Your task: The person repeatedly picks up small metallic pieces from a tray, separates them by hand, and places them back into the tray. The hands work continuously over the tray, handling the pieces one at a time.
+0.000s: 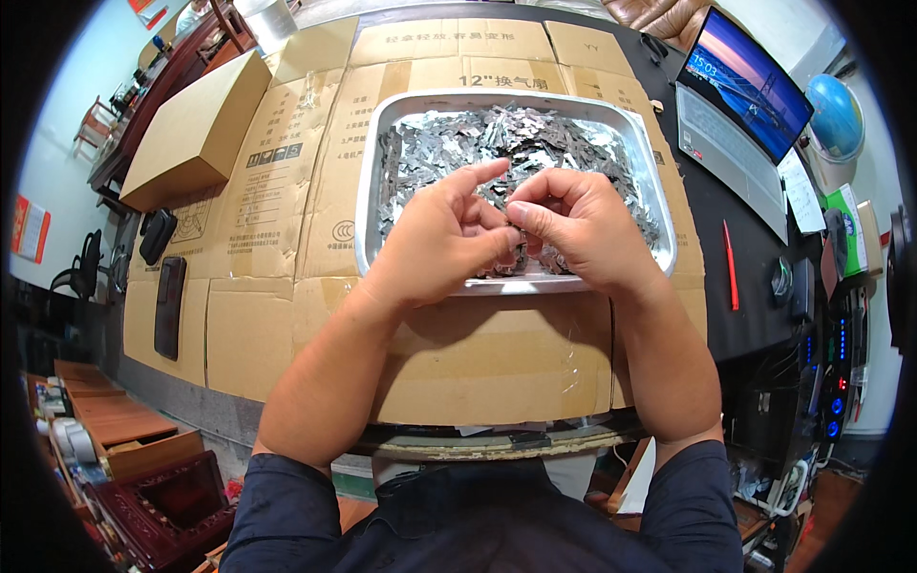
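Note:
A rectangular silver metal tray (662, 215) lies on flattened cardboard in front of me, filled with a heap of small, thin, dark and shiny metal pieces (535, 134). Both hands are over its near half, their fingertips almost meeting. My left hand (441, 234) has its index finger raised, while the thumb and other fingers curl inward around something small and dark that I cannot make out. With thumb and index finger pressed together, my right hand (587, 224) pinches something mostly hidden by the fingers. Several metal pieces show beneath the hands near the tray's front wall.
Flattened cardboard (458, 363) covers much of the black table. On the left are a closed cardboard box (196, 134), a dark phone (170, 306) and a small black case (158, 236). An open laptop (731, 143), a red pen (730, 265) and a blue globe (834, 116) stand right.

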